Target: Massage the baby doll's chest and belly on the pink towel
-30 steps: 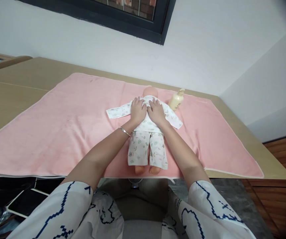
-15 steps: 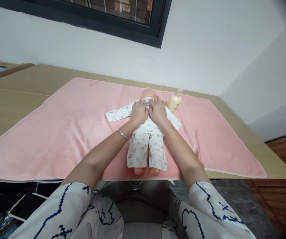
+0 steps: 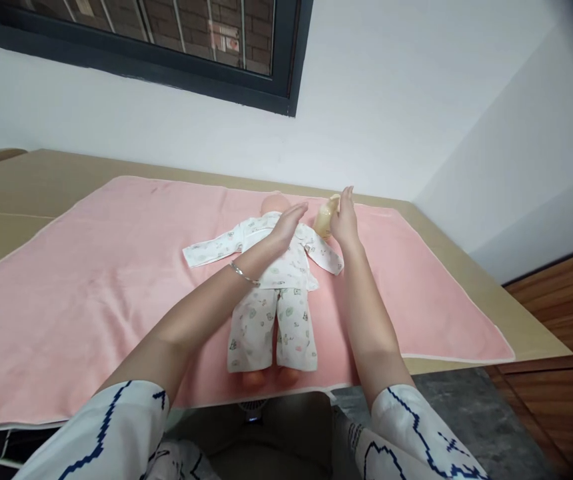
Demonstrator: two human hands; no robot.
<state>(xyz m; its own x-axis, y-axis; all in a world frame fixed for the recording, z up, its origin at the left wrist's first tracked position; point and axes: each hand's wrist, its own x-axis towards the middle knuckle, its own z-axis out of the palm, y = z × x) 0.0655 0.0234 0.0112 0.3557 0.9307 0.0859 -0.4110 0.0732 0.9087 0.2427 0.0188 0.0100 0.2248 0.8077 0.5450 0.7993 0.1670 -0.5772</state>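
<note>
A baby doll [image 3: 270,293] in white printed pyjamas lies face down on a pink towel [image 3: 91,280], head toward the wall. My left hand [image 3: 286,224] hovers edge-on above the doll's upper back, fingers straight and together, holding nothing. My right hand [image 3: 344,219] is lifted beside the doll's right sleeve, fingers stretched out, right next to a cream pump bottle [image 3: 325,217] that it partly hides. A thin bracelet circles my left wrist.
The towel covers a wooden table [image 3: 471,267] set against a white wall under a dark-framed window [image 3: 176,47]. A wooden cabinet [image 3: 566,313] stands at the right. Grey floor shows below the table's front edge.
Both hands lay flat on the doll's back before; now they have lifted off. The right hand has moved right toward the bottle. The view has shifted to the right.
</note>
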